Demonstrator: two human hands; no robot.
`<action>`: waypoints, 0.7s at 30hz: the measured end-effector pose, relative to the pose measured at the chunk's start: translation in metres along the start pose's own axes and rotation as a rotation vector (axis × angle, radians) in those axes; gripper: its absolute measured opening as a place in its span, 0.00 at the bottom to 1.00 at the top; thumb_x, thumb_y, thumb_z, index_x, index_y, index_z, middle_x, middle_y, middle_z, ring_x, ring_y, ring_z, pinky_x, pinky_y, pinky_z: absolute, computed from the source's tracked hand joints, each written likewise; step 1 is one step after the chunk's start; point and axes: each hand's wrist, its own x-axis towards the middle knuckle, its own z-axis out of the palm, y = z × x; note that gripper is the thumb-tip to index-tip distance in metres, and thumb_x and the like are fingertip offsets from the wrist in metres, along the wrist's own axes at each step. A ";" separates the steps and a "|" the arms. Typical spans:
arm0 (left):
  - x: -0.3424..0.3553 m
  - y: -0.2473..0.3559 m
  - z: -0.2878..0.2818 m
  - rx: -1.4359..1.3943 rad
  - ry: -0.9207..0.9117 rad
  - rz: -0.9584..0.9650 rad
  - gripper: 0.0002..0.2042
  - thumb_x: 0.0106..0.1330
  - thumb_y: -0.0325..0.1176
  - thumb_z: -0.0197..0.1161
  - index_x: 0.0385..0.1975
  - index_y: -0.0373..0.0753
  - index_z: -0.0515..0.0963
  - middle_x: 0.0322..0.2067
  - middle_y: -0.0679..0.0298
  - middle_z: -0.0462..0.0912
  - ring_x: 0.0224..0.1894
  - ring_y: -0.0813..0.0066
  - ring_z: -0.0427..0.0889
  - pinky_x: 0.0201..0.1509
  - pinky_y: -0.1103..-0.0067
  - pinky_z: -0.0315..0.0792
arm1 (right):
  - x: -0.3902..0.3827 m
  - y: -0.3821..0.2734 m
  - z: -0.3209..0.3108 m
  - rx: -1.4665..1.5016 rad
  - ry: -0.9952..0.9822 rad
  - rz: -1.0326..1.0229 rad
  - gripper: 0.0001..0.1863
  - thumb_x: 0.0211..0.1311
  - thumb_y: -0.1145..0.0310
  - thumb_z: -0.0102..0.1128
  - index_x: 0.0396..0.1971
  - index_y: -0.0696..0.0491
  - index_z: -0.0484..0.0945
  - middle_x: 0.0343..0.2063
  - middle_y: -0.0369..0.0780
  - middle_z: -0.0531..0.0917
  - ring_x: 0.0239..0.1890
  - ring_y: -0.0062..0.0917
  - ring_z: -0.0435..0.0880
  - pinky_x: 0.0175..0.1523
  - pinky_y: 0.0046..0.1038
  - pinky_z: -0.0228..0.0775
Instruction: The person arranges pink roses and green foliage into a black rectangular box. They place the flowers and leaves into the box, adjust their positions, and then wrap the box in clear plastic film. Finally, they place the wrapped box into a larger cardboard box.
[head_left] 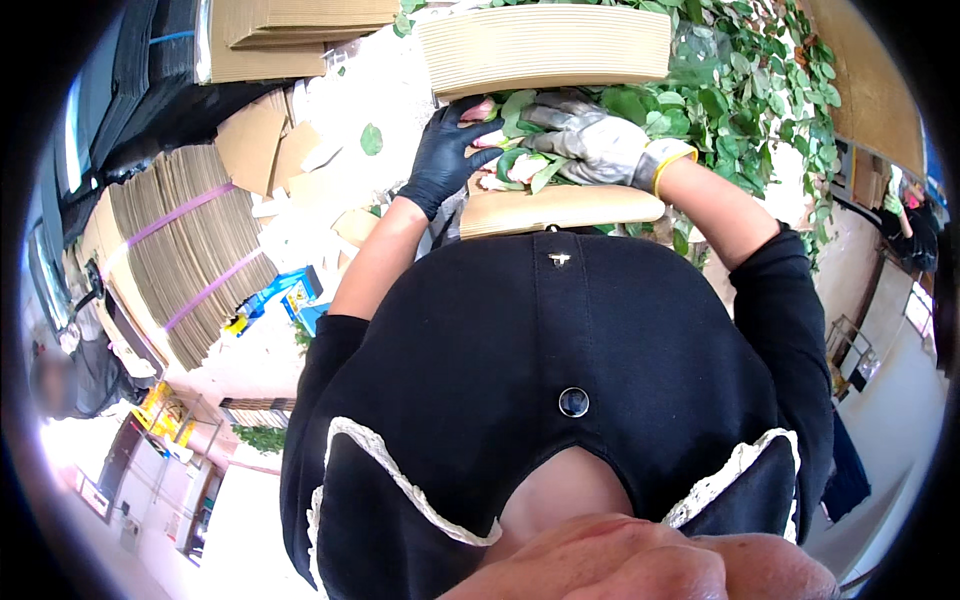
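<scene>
Pink roses (527, 168) with green leaves lie between two pieces of tan corrugated cardboard, close in front of me. My left hand (447, 155), in a black glove, comes at the rose heads from the left, its thumb and fingers curved round them. From the right, my right hand (592, 140), in a grey-stained white glove with a yellow-edged cuff, lies over the leaves and blooms with its fingers bent onto them. The near cardboard piece (560, 208) rests against my front; the far cardboard piece (545, 48) stands beyond my hands. Leaves partly hide the stems and fingertips.
Leafy green stems (740, 110) spread over the right of the table. At left stands a stack of cardboard sheets (185, 240) tied with pink straps, near a blue and yellow tool (275, 300). More cardboard (300, 25) is piled at the far left. Another person (912, 225) is at far right.
</scene>
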 end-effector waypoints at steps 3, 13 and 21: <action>-0.012 0.001 0.004 -0.115 0.114 0.060 0.22 0.52 0.36 0.74 0.50 0.47 0.83 0.58 0.53 0.74 0.58 0.54 0.72 0.64 0.66 0.65 | -0.012 0.002 -0.019 0.154 0.146 0.031 0.20 0.53 0.68 0.62 0.48 0.49 0.80 0.61 0.46 0.73 0.62 0.42 0.72 0.64 0.39 0.66; -0.001 -0.006 0.003 -0.029 0.120 0.200 0.15 0.52 0.34 0.72 0.41 0.43 0.85 0.45 0.55 0.82 0.44 0.57 0.80 0.51 0.66 0.72 | -0.036 0.035 0.008 0.020 0.053 0.161 0.16 0.60 0.62 0.59 0.47 0.52 0.77 0.57 0.42 0.77 0.49 0.38 0.81 0.52 0.35 0.75; 0.006 -0.016 0.014 -0.161 0.056 0.223 0.16 0.54 0.33 0.70 0.44 0.44 0.85 0.51 0.52 0.80 0.52 0.54 0.79 0.55 0.65 0.73 | -0.054 0.024 -0.045 -0.160 -0.152 0.282 0.15 0.54 0.65 0.60 0.42 0.52 0.80 0.56 0.47 0.76 0.56 0.41 0.75 0.60 0.40 0.68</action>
